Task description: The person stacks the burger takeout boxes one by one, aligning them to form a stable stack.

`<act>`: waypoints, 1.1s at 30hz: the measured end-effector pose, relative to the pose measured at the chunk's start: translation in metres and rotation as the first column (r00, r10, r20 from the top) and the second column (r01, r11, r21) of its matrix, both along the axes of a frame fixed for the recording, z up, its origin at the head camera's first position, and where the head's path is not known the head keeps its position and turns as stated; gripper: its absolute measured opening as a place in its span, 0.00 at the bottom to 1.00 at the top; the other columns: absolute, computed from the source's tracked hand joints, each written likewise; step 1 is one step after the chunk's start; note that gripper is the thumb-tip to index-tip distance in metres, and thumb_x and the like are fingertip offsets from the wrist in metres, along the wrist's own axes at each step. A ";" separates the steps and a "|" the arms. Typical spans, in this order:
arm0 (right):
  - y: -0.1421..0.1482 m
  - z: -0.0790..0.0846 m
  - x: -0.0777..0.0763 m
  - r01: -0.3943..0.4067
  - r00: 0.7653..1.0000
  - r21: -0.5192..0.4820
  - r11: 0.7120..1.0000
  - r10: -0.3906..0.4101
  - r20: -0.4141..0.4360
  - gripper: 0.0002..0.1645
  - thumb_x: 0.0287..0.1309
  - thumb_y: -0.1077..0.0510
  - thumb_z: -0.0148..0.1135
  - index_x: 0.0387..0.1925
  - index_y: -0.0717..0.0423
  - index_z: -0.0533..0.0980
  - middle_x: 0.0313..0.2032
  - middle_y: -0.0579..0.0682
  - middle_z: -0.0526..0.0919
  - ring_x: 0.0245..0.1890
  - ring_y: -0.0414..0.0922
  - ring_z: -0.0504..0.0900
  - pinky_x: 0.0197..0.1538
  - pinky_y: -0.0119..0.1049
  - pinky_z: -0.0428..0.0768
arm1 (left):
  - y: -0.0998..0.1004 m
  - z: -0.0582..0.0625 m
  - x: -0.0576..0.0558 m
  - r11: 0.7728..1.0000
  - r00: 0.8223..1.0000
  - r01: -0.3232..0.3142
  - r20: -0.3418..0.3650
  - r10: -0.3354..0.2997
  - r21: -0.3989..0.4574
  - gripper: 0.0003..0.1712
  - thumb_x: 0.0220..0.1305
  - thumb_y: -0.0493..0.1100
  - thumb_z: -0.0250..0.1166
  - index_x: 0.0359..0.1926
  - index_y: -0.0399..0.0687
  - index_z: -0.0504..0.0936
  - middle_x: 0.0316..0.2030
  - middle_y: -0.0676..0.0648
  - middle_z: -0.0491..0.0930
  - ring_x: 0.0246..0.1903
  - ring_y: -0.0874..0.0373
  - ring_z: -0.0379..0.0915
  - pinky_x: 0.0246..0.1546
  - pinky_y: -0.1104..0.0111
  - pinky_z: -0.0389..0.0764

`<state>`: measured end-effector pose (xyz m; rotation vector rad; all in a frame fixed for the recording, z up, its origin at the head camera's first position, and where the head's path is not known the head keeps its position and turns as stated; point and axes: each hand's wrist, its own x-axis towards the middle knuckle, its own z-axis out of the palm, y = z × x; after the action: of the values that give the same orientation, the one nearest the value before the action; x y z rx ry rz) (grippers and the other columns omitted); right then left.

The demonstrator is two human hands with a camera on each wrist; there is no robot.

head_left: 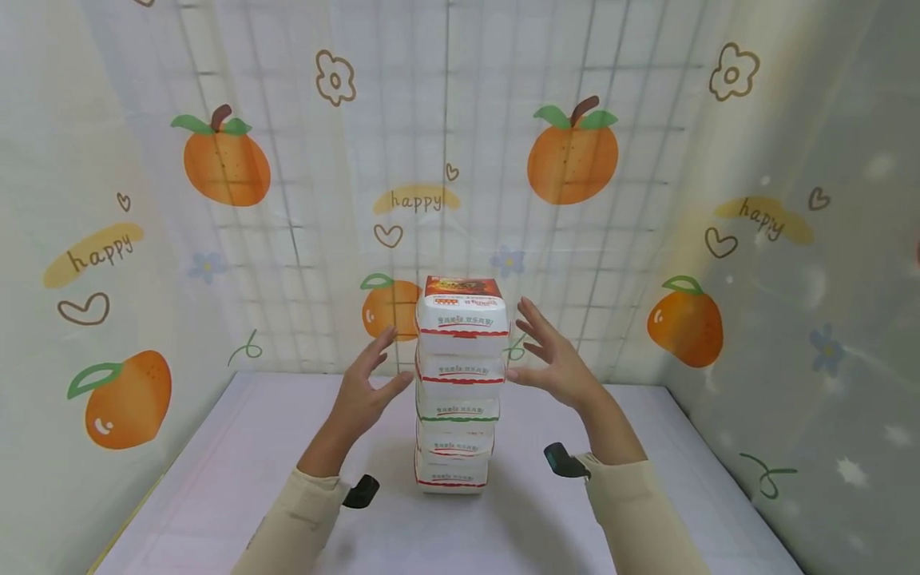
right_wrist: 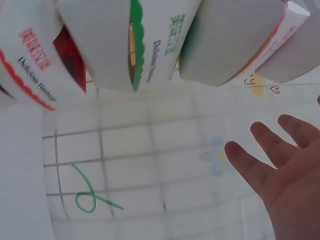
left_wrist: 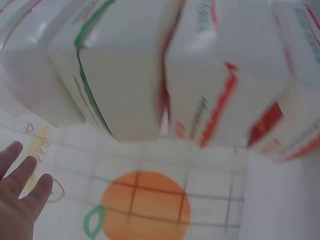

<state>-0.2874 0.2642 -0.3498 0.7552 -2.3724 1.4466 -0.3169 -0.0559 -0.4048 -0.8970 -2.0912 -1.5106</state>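
Several white paper hamburger boxes (head_left: 460, 371) stand in one tall stack in the middle of the head view. Red wavy trim marks most of them; the middle box (head_left: 458, 410) has green trim. The top box (head_left: 463, 307) shows a red and orange lid. To the left of the stack is my left hand (head_left: 362, 395), its fingers spread and holding nothing. My right hand (head_left: 557, 363) is on the other side, fingers extended, with the thumb tip very close to the boxes; whether it touches I cannot tell. Both wrist views show fingers apart from the boxes.
The stack stands on a white table (head_left: 287, 423). Behind and on both sides hangs a pale curtain (head_left: 460, 96) printed with oranges, hearts and flowers, with a wire grid showing through at the back. A dark wrist device (head_left: 362, 491) sits at the left cuff, another (head_left: 564, 461) at the right.
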 end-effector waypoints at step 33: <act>0.046 -0.063 0.043 0.341 0.938 0.501 0.795 -0.326 -0.120 0.52 0.58 0.27 0.56 0.76 0.41 0.51 0.73 0.51 0.56 0.71 0.58 0.55 0.63 0.66 0.59 | -0.094 -0.057 0.018 0.880 0.963 -0.269 -0.120 0.241 -0.392 0.39 0.65 0.58 0.63 0.72 0.52 0.63 0.67 0.45 0.66 0.66 0.46 0.59 0.61 0.44 0.63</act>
<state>-0.2442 0.3106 -0.4124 0.4135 -2.7272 0.6515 -0.2992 -0.1498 -0.4615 -0.7533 -2.4072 -0.9145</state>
